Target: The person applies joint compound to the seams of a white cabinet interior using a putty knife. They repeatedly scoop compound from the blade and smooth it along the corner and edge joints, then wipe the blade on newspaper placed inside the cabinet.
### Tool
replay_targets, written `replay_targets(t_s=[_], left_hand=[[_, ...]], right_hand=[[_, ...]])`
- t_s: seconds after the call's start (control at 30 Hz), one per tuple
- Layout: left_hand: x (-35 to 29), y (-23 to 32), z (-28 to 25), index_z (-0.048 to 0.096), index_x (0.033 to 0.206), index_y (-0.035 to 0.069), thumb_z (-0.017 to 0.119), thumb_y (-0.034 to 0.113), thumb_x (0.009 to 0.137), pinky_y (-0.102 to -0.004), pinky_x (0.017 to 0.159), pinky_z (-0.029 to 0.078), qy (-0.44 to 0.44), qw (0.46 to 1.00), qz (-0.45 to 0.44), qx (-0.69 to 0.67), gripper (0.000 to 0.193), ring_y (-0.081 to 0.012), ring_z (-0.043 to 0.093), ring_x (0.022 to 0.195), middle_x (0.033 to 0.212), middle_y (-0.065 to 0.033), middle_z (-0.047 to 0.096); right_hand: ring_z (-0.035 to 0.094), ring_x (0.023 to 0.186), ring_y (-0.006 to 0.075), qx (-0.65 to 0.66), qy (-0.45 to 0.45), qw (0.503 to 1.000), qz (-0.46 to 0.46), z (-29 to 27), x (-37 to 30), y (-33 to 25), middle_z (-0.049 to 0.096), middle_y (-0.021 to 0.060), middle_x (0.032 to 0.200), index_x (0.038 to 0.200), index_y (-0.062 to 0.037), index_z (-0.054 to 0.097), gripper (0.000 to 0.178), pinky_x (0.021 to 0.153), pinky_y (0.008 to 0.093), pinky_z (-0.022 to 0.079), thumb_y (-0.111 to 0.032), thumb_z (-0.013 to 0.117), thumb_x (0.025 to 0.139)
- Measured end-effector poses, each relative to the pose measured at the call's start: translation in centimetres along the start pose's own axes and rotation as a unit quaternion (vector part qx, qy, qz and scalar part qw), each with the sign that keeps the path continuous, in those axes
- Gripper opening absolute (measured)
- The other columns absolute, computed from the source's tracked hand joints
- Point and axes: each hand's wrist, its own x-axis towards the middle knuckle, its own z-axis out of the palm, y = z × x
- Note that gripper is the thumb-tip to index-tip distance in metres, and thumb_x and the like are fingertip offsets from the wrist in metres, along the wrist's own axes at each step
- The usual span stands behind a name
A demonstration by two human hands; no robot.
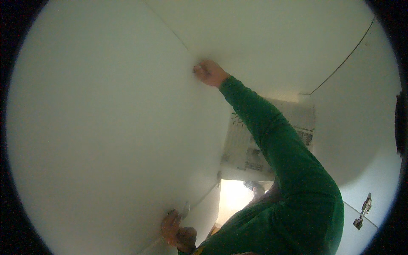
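Note:
My right hand [209, 73], in a green sleeve, reaches up to the seam where two pale panels meet. Its fingers are closed, with a small whitish bit at their tips that is too small to name. Low in the view, my left hand [175, 229] is at the lower part of the large pale panel [102, 127], its fingers curled. A small translucent whitish piece [185, 209] shows right beside those fingers. Whether it is in their grip is hard to see in the dim light.
Printed newspaper sheets [250, 159] lie behind my right arm. Below them is a brightly lit opening [233, 197]. A metal hinge [363, 211] sticks out from the pale panel at right. A dark curved gap line [346, 59] runs across the upper right.

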Motion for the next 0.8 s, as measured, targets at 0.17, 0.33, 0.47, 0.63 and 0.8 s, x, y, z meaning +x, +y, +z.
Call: replay_targets(t_s=[0.17, 0.33, 0.47, 0.63, 0.8], left_hand=[[-4.5, -4.8, 2.1, 0.061, 0.115, 0.004, 0.047, 0.019, 0.084, -0.0409, 0.078, 0.051, -0.056, 0.990, -0.079, -0.099, 0.037, -0.0334, 0.062, 0.090, 0.098, -0.0169, 0.065], [0.3, -0.6, 1.4, 0.059, 0.107, 0.002, 0.044, 0.013, 0.092, -0.0483, 0.084, 0.050, 0.046, 0.994, 0.047, -0.091, 0.024, -0.0374, 0.063, 0.093, 0.103, -0.0176, 0.064], [-1.1, -0.2, 0.6, 0.057, 0.111, 0.000, 0.042, 0.017, 0.095, -0.0464, 0.083, 0.050, 0.119, 0.990, -0.018, -0.068, 0.028, -0.0374, 0.062, 0.092, 0.102, -0.0197, 0.063], [1.8, 2.0, -1.7, 0.047, 0.127, -0.006, 0.047, 0.022, 0.097, -0.0361, 0.092, 0.044, 0.110, 0.840, -0.260, -0.464, 0.041, -0.0270, 0.053, 0.110, 0.118, -0.0175, 0.056], [4.9, 3.5, -2.3, 0.049, 0.127, -0.007, 0.057, 0.026, 0.095, -0.0312, 0.094, 0.043, 0.047, 0.732, -0.347, -0.584, 0.046, -0.0212, 0.055, 0.103, 0.111, -0.0117, 0.058]], right_hand=[[0.049, 0.060, 0.0156, 0.022, -0.059, 0.996, 0.062, 12.2, 0.0, 0.3, 0.049, 0.0103, 0.075, 0.086, 0.0009, 0.047, 0.016, 0.043, 0.0278, 0.042, -0.013, 0.041, 0.093], [0.050, 0.060, 0.0157, -0.723, -0.231, 0.433, -0.487, 19.3, -1.5, -4.0, 0.056, 0.0119, 0.080, 0.093, 0.0022, 0.049, 0.017, 0.049, 0.0296, 0.042, -0.013, 0.042, 0.094], [0.050, 0.060, 0.0137, -0.669, -0.210, 0.552, -0.450, 26.7, -9.3, -0.6, 0.059, 0.0082, 0.081, 0.115, 0.0004, 0.052, 0.027, 0.053, 0.0286, 0.043, -0.015, 0.042, 0.096], [0.050, 0.063, 0.0102, -0.661, -0.129, 0.700, -0.236, 21.7, -26.6, 9.5, 0.056, 0.0017, 0.076, 0.144, -0.0138, 0.041, 0.049, 0.057, 0.0259, 0.045, -0.014, 0.047, 0.095], [0.049, 0.063, 0.0116, -0.747, -0.179, 0.614, -0.179, 18.6, -36.4, 15.5, 0.051, 0.0027, 0.072, 0.142, -0.0067, 0.042, 0.051, 0.063, 0.0278, 0.046, -0.011, 0.050, 0.091]])
